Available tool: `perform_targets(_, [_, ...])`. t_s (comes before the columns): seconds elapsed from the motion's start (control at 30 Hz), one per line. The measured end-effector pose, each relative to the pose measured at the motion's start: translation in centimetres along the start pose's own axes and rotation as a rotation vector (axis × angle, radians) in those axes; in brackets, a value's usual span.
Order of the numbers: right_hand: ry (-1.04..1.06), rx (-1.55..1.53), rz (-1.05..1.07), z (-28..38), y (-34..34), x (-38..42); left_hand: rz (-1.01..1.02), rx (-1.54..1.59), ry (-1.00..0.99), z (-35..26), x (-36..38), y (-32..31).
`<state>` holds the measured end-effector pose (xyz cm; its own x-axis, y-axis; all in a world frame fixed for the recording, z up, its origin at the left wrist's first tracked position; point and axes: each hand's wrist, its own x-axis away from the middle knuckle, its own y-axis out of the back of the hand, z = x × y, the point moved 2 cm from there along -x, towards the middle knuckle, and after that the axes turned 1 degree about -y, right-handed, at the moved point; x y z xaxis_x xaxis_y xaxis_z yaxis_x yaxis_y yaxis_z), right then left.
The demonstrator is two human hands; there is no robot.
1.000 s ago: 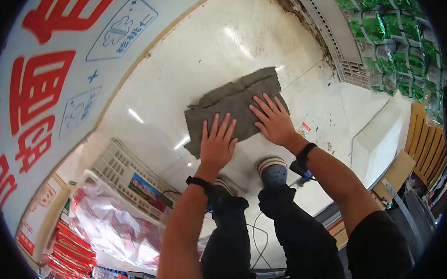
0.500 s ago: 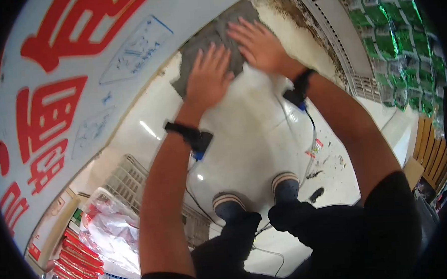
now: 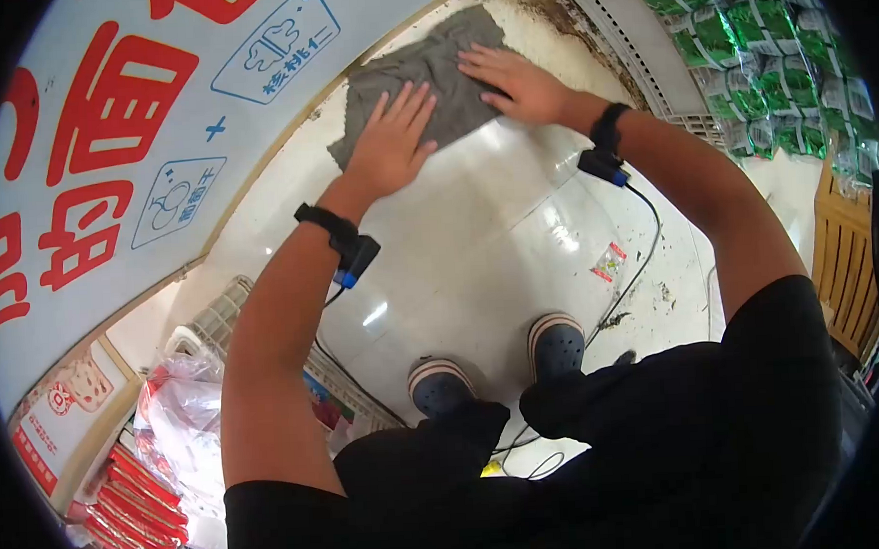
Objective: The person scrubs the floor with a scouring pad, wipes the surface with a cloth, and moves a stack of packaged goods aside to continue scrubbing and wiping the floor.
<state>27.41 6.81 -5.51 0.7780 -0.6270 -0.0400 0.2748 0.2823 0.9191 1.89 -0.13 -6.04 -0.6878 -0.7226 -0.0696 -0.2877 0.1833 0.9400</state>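
A dark grey cloth [image 3: 421, 84] lies spread on the white tiled floor [image 3: 467, 234], with a few wrinkles and a ragged left edge. My left hand [image 3: 392, 144] rests flat on its lower left part, fingers stretched out. On the right side of the cloth, my right hand [image 3: 517, 83] lies palm down with fingers extended, the heel of the hand past the cloth's edge. Each wrist wears a black strap with a small device and a cable.
A large sign panel [image 3: 148, 111] with red characters borders the left. Dirt stains the floor by a pale plastic crate [image 3: 625, 41]; green wrapped packs [image 3: 763, 54] stand at upper right. A small wrapper [image 3: 609, 262] lies near my shoes [image 3: 555, 346]. Plastic-bagged goods [image 3: 181, 413] sit lower left.
My hands have moved slightly apart, and more of the cloth shows between them. The camera view has shifted, bringing the sign and floor into sharper focus.
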Motion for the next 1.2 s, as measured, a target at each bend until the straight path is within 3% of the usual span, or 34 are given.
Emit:
perform_targets(0.1, [0.059, -0.101, 0.076, 4.2, -0.4, 4.7, 0.110, 0.024, -0.085, -4.0, 3.1, -0.3])
perform_targets(0.23, [0.183, -0.283, 0.254, 10.9, -0.7, 11.1, 0.292, 0.317, -0.236, -10.6, 8.7, -1.4])
perform_targets(0.27, [0.192, -0.363, 0.430, 12.1, -0.7, 12.7, 0.300, 0.319, -0.232, -11.7, 9.8, -1.6])
perform_targets(0.33, [0.231, -0.509, 0.755, 13.5, -0.2, 15.8, 0.377, 0.405, -0.496, -13.1, 11.4, -1.6])
perform_targets(0.37, [0.254, -0.571, 0.908, 14.1, 0.5, 16.7, 0.387, 0.400, -0.503, -13.1, 11.5, -1.7])
perform_targets(0.4, [0.247, -0.570, 0.898, 14.2, 1.1, 17.0, 0.379, 0.417, -0.515, -13.0, 11.4, -2.0])
perform_targets(0.47, [0.080, -0.512, 1.392, 14.6, 2.1, 17.1, 0.370, 0.430, -0.534, -12.8, 10.9, -2.1])
perform_targets(0.5, [0.079, -0.513, 1.389, 14.9, 1.7, 17.1, 0.358, 0.386, -0.549, -12.7, 10.8, -2.3])
perform_targets(0.6, [0.190, -0.280, 0.822, 16.0, 1.1, 15.9, 0.314, 0.395, -0.525, -12.9, 11.0, -2.5])
perform_targets(0.63, [0.200, -0.278, 0.825, 16.9, 0.6, 15.9, 0.284, 0.436, -0.500, -12.8, 11.0, -2.5])
perform_targets(0.7, [0.184, -0.192, 0.486, 18.8, -0.3, 15.8, 0.269, 0.422, -0.469, -12.8, 10.6, -2.5])
perform_targets(0.77, [0.179, -0.148, 0.411, 19.2, -1.3, 16.2, 0.239, 0.325, -0.460, -12.4, 10.1, -2.6])
perform_targets(0.83, [0.024, -0.072, 0.310, 19.2, -1.9, 15.9, 0.233, 0.319, -0.447, -11.3, 8.9, -2.6])
perform_targets(0.97, [-0.109, 0.010, 0.207, 14.4, -1.6, 12.3, 0.114, 0.163, -0.363, -7.0, 4.1, -2.2])
perform_targets(1.2, [0.002, 0.070, -0.125, 4.2, -0.3, -0.7, -0.107, 0.084, 0.035, 0.8, 0.1, -0.2])
